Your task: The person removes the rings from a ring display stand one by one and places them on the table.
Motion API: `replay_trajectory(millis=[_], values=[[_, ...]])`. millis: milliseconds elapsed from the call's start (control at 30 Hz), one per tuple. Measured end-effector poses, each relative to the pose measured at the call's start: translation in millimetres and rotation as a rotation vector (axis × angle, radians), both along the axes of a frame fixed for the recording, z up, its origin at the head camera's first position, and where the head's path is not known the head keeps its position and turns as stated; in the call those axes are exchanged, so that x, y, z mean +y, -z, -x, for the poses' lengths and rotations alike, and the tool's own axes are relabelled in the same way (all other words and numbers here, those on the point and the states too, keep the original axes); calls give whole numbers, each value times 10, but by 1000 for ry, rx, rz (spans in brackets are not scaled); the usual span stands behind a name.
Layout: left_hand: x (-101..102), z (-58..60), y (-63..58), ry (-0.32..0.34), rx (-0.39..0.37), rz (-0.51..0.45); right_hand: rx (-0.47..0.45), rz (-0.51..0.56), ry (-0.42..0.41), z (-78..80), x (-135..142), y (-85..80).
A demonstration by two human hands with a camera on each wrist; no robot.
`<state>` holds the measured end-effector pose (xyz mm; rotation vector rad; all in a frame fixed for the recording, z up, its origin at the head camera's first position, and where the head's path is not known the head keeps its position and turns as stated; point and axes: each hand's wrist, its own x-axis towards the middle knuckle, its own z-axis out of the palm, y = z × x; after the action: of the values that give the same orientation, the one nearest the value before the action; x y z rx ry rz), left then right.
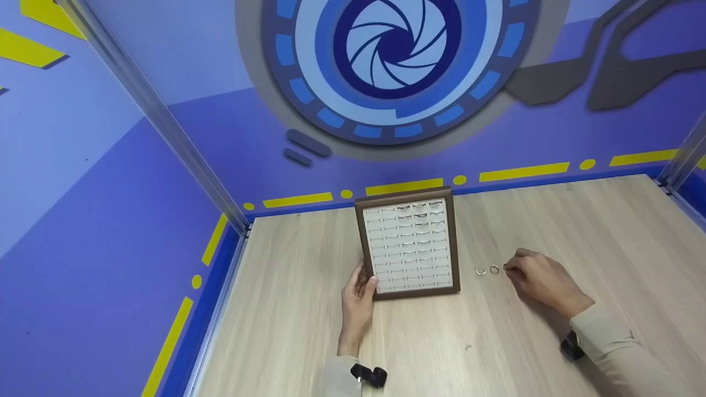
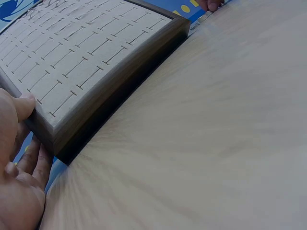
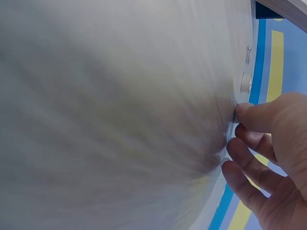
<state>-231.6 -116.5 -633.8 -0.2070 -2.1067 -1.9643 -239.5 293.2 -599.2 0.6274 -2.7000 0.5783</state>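
A brown-framed ring display board with a white slotted pad stands tilted on the table. Several rings sit in its upper and middle slots, while the lower slots hold none. My left hand grips the board's lower left corner, thumb over the front edge and fingers behind; the left wrist view shows the thumb on the frame. To the right of the board, two rings lie on the table. Beside them, my right hand pinches a third ring at the tabletop, mostly hidden by the fingertips.
The light wooden table meets a blue and purple patterned wall behind and at the left. A metal corner post rises at the back left. A small mark shows on the tabletop nearer the front.
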Motion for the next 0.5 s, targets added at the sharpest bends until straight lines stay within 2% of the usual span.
replay_trajectory(millis=[233,500], values=[[1,-13,-16,4,-35,-42,11,3,20,0,-34,-32],[5,-5,-15,18,-22,-49,96,42,16,35,-114,-178]])
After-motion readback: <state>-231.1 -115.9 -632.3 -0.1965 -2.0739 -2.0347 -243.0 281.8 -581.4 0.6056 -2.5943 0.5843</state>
